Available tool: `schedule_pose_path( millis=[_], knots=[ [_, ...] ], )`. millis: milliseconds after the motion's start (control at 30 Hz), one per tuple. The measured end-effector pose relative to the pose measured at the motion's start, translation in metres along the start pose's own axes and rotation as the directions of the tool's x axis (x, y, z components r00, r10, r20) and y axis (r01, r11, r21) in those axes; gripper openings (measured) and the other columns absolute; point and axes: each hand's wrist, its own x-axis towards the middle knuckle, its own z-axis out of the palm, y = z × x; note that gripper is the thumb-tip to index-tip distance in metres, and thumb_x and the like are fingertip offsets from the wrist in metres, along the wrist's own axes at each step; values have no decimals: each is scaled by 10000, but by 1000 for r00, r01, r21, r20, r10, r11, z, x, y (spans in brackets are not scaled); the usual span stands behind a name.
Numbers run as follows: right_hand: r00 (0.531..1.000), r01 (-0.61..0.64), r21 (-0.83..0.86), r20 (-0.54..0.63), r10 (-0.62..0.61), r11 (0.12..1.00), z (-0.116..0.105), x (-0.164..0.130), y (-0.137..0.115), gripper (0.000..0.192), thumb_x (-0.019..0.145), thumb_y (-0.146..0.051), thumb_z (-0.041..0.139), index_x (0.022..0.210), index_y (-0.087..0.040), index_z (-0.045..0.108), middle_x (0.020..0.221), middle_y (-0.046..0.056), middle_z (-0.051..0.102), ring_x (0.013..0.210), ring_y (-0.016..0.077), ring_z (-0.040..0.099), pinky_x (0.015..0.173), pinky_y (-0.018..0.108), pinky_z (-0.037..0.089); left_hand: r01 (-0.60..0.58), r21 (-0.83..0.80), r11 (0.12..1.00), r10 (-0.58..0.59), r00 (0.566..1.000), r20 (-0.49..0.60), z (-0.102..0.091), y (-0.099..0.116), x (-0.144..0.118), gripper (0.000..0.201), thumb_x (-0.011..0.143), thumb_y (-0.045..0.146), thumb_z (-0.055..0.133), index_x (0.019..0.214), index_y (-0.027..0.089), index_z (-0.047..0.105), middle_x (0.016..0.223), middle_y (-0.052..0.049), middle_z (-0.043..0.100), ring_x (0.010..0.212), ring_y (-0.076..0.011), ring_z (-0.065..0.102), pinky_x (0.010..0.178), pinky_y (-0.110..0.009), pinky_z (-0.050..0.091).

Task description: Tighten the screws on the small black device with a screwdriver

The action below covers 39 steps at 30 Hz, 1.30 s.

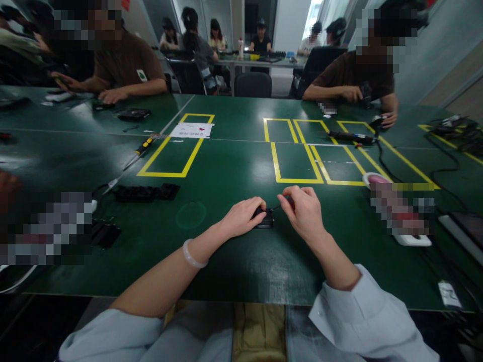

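A small black box-shaped device (266, 221) rests on the green table in front of me. My left hand (244, 215) is closed on its left side, with thumb and fingers over the top. Just to the right, my right hand (304, 211) is closed in a pinch on a thin dark piece (278, 205) that runs to the device's upper right edge. Whether this piece is a cable or a tool, I cannot tell. Its far end is hidden inside my right fingers.
Black slotted parts (147, 192) lie left of my hands. Yellow tape rectangles (279, 180) mark the green table (234, 271). A power strip (413, 240) and dark cables lie to the right. A black-and-yellow tool (144, 146) lies at left. Co-workers sit across the table.
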Motion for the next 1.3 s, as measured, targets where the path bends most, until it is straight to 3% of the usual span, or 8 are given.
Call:
schedule_pose_path(
  millis=[300,867,1300],
  knots=[
    [999,32,-2,-14,-32,999,1,0,0,100,910,-173,454,959,-198,537,755,3,629,662,148,543,744,297,396,11,-18,1000,-11,1000,1,2,-1,0,115,930,274,455,1007,209,511,997,-38,616,937,-188,607,846,-322,486],
    [1000,-3,22,4,3,1000,0,0,-1,138,937,-318,486,878,-205,540,666,-11,582,620,147,502,722,295,385,15,-20,1000,-15,1000,1,1,-1,0,116,934,276,457,1012,207,508,993,-36,618,928,-188,608,840,-322,487],
    [1000,17,4,-22,-17,1000,0,0,0,97,896,-164,470,963,-197,532,746,5,633,662,153,550,735,300,414,17,-31,999,-17,1000,-6,1,-2,0,112,927,272,469,1007,207,514,995,-37,623,928,-187,610,838,-319,483]
  ],
)
